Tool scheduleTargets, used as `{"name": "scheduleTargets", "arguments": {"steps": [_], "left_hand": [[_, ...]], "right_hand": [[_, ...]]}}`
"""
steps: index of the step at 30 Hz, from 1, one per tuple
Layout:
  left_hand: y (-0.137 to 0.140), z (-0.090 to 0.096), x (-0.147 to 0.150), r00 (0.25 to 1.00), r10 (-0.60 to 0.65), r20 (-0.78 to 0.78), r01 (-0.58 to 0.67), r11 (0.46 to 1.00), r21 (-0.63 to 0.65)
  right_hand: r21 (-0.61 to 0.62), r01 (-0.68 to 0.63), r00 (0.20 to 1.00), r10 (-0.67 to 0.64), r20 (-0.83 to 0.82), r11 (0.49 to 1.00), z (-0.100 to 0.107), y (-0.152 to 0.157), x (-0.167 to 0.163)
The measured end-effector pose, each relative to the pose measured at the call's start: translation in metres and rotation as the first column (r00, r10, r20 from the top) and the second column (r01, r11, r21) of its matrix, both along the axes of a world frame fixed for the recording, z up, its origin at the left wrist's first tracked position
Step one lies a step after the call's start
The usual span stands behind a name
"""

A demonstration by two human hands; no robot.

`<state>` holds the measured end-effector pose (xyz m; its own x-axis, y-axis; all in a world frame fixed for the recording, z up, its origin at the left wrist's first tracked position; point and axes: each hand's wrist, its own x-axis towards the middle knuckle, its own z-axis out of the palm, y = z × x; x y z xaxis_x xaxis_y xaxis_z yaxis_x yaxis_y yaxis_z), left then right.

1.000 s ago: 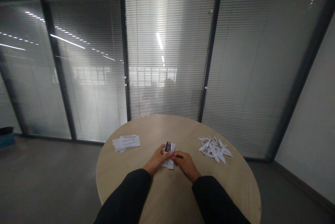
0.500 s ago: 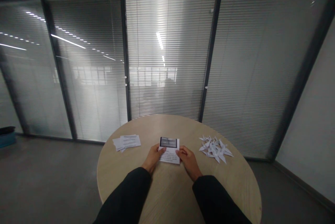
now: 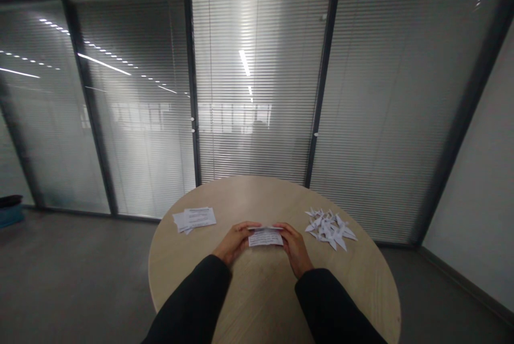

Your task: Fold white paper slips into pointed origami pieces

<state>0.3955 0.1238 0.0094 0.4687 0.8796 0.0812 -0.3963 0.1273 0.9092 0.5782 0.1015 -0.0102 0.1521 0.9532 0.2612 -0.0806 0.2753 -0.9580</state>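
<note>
A printed sheet of paper [image 3: 265,237] is held between my two hands over the middle of the round table, its far part bent up so that mostly the lower strip of text shows. My left hand [image 3: 236,241] grips its left edge, with the fingers along the top. On the opposite edge, my right hand [image 3: 294,246] is closed in the same way. Both thumbs are partly hidden. Nearest to my right hand is a pile of folded white paper cranes [image 3: 330,229]. Several printed paper sheets [image 3: 201,217] overlap to the left of my left hand.
The round wooden table [image 3: 257,301] stands before a glass partition with closed blinds [image 3: 257,81]. Dark frame posts divide the glass. A blue bin [image 3: 11,214] sits on the floor at the far left, and a white wall [image 3: 477,226] rises at the right.
The sheet lay flat toward me with a dark picture at its top; now it is bent over and the picture is out of sight. My fingers have shifted to its upper edge.
</note>
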Motion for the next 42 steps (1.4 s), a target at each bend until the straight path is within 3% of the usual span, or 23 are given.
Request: {"name": "scheduleTargets", "arguments": {"steps": [7,9,12,16,21,24,29,42], "left_hand": [[-0.002,0.003,0.000,0.999,-0.044,-0.017,0.043,0.997,-0.065],[0.003,-0.004,0.003,0.993,0.055,-0.105,-0.054,0.998,0.014],[0.011,-0.017,0.008,0.946,0.230,-0.230,-0.181,0.959,0.216],[0.013,-0.023,0.012,0.922,0.270,-0.278,-0.167,0.925,0.342],[0.007,-0.017,0.011,0.841,0.391,-0.374,-0.152,0.834,0.530],[0.005,-0.014,0.010,0.801,0.440,-0.405,-0.146,0.800,0.582],[0.009,-0.015,0.008,0.797,0.459,-0.393,-0.175,0.798,0.576],[0.018,-0.011,-0.001,0.875,0.425,-0.231,-0.345,0.883,0.316]], "right_hand": [[0.019,-0.003,0.999,0.002,0.051,1.000,0.004,-0.001,0.000],[0.028,0.002,0.993,-0.006,0.117,1.000,0.004,-0.001,-0.001],[0.054,0.013,0.965,-0.026,0.262,0.998,0.001,0.000,-0.004],[0.093,-0.023,0.938,-0.011,0.346,0.995,-0.002,0.000,-0.006],[0.121,-0.046,0.887,-0.015,0.461,0.992,0.001,-0.003,-0.005],[0.130,-0.011,0.886,-0.051,0.462,0.992,0.003,-0.004,-0.005],[0.120,0.047,0.884,-0.097,0.458,0.992,0.002,-0.001,-0.004],[0.123,0.134,0.952,-0.162,0.259,0.983,0.001,0.003,0.003]]}}
